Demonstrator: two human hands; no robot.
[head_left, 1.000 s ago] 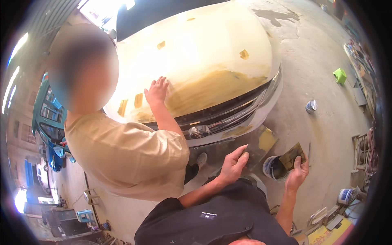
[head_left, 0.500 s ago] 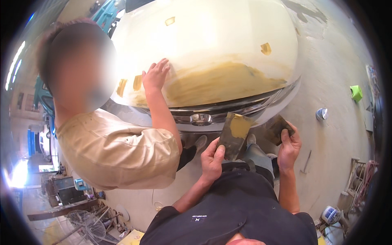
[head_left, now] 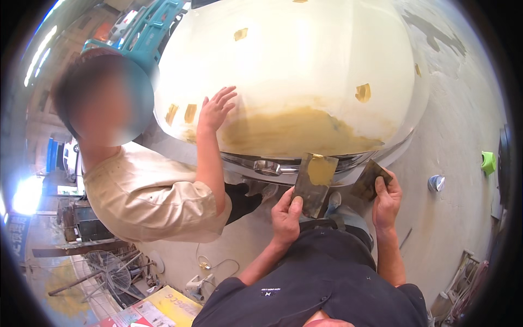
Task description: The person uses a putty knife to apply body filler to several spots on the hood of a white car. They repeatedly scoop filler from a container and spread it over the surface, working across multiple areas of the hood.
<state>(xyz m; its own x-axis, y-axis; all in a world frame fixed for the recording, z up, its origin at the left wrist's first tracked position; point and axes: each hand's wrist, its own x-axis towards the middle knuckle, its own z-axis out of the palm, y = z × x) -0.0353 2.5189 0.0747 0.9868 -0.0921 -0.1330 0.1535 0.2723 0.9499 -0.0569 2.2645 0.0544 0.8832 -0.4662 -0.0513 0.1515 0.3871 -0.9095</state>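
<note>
My left hand (head_left: pixel 286 220) grips a dark rectangular board (head_left: pixel 311 197) with a patch of yellow paste on its upper part. Beside it to the right, my right hand (head_left: pixel 385 201) holds a smaller dark flat spreader (head_left: pixel 364 184). Both are just below the front grille (head_left: pixel 267 168) of a car with a cream-white hood (head_left: pixel 289 54), which carries a broad yellowish smeared band (head_left: pixel 289 131) and several small tan patches. A co-worker in a beige shirt (head_left: pixel 147 201) stands at my left, a hand (head_left: pixel 217 111) resting on or just over the hood, fingers spread.
A silver can (head_left: pixel 436 183) and a green plastic object (head_left: pixel 488 162) stand on the concrete floor (head_left: pixel 452 218) to the right. A teal vehicle (head_left: pixel 144 38) is behind the co-worker. A wire fan (head_left: pixel 109 270) and a yellow board (head_left: pixel 174 302) are at lower left.
Over the last second, my left hand has moved leftward and turned the board more upright. My right hand has moved up slightly with the spreader. The view has shifted, and the co-worker's hand remains at the hood.
</note>
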